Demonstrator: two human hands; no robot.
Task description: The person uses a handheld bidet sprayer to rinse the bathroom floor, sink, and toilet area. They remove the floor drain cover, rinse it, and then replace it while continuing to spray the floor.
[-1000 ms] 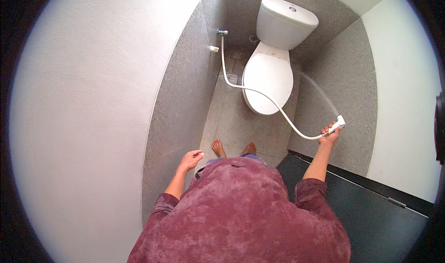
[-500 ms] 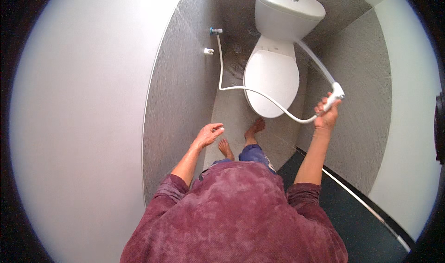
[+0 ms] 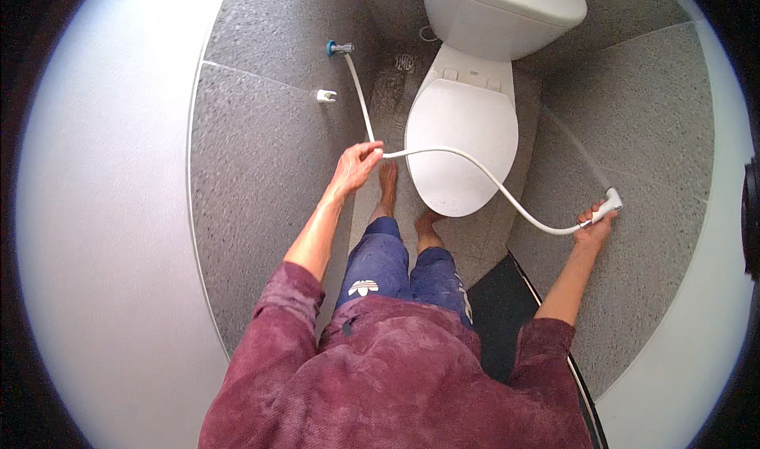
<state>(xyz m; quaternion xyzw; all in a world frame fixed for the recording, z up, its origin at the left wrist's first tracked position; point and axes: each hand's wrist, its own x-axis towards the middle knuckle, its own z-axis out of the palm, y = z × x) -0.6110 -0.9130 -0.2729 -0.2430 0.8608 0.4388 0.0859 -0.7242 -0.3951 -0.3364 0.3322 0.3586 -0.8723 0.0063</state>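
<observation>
Speckled grey walls (image 3: 261, 156) flank a white toilet (image 3: 461, 136) and a running sprayer (image 3: 609, 203).

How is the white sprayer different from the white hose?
The sprayer is short and chunky; the hose is long and thin. The sprayer sits gripped in the right hand, while the hose stretches away in bends. Both are white.
</observation>
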